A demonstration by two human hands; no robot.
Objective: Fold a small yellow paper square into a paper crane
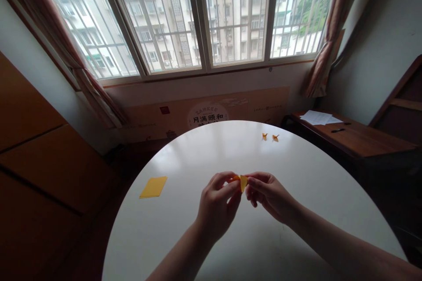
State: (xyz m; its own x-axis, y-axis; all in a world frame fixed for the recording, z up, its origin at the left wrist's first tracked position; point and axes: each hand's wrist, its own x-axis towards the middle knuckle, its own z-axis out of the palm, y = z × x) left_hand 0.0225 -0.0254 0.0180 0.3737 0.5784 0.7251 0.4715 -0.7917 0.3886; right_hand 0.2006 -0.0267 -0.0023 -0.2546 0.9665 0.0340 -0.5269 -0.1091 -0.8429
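Both my hands meet above the middle of a round white table (296, 171). A small folded piece of orange-yellow paper (243, 181) is pinched between them. My left hand (218, 204) grips its left side with thumb and fingers closed. On its right side the fingertips of my right hand (267, 193) are pressed together. A flat stack of yellow paper squares (153, 187) lies to the left on the table. Two small folded orange paper figures (270, 137) stand at the far side of the table.
A large barred window (204, 17) with curtains fills the wall ahead. A dark wooden desk (356, 138) at the right carries white sheets (319, 117) and a pen. A cardboard panel with printed characters (207, 114) leans below the window. Brown panels stand at the left.
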